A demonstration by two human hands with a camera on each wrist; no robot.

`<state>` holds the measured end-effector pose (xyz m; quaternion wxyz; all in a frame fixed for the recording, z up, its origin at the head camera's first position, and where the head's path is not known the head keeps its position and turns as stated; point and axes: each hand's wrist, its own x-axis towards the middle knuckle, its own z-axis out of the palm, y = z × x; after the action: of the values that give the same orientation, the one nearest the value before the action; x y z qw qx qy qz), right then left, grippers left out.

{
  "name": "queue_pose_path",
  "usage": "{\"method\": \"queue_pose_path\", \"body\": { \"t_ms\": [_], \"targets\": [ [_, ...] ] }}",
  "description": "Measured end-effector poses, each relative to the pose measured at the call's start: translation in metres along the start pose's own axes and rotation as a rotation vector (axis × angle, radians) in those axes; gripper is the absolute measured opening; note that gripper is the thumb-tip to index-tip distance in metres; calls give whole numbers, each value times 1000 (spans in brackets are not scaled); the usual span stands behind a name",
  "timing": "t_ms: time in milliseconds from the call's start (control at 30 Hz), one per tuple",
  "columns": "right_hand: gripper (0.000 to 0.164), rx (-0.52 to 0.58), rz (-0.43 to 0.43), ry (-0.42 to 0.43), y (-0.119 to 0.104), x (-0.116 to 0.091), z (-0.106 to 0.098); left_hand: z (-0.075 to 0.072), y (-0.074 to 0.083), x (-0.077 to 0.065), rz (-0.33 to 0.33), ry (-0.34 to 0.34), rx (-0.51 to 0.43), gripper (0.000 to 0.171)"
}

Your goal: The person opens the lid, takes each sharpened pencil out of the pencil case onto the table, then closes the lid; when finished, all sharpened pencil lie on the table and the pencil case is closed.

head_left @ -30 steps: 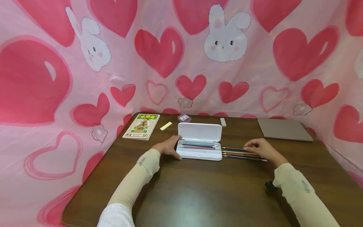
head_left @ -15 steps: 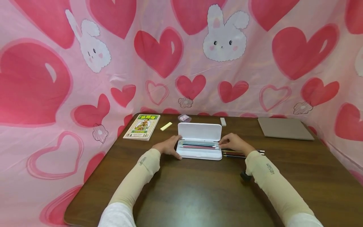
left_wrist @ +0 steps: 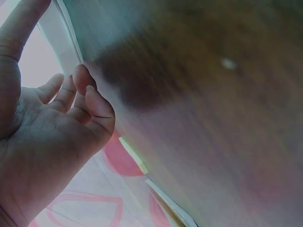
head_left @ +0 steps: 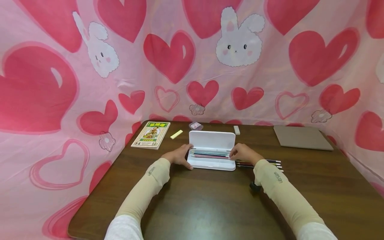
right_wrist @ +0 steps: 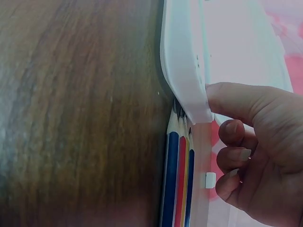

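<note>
An open white pencil case [head_left: 211, 164] lies on the table in the head view, its lid raised and several pencils [head_left: 210, 155] inside. My left hand [head_left: 179, 155] grips its left end, thumb at the front corner and fingers behind. At the right end, my right hand [head_left: 244, 153] pinches at the pencils' ends with thumb and index finger, its other fingers curled. The pinched end is hidden by the hand. In the right wrist view, the thumb reaches inside the case's end wall [right_wrist: 189, 80]. Blue, red and yellow pencils [right_wrist: 173, 175] lie on the table against that end.
A book [head_left: 151, 135] lies at the back left. Near it are a pale yellow bar [head_left: 176, 134] and a small clear purple box [head_left: 196, 126]. A white block [head_left: 236, 130] sits behind the case, and a flat grey laptop-like slab [head_left: 303, 138] at the back right.
My right hand has moved left from the loose pencils on the table to the case's right end, its fingertips now slightly farther in. My left hand stays at the left end.
</note>
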<state>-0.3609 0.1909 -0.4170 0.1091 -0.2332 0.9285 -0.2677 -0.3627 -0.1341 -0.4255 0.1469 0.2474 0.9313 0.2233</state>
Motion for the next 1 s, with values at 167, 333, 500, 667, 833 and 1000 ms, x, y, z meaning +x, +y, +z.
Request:
{"method": "queue_pose_path", "body": {
  "t_ms": [167,333,500,667,833,1000],
  "targets": [
    [4,-53,5,13,-2,2,-1,-2,4,0,2,-1,0,99],
    [4,-74,47,8,-5,3,-1,-3,7,0,-8,-5,6,100],
    [4,-83,79,1,-6,4,1,-2,5,-1,-10,-1,4,100],
    [5,-68,98,-3,-7,5,3,0,4,-2,-10,-2,-5,99],
    [6,-68,106,6,-7,5,4,0,5,-4,-12,-4,-10,99],
    [8,-72,63,27,-6,5,4,-1,4,-4,-8,-3,-13,100]
  ]
}}
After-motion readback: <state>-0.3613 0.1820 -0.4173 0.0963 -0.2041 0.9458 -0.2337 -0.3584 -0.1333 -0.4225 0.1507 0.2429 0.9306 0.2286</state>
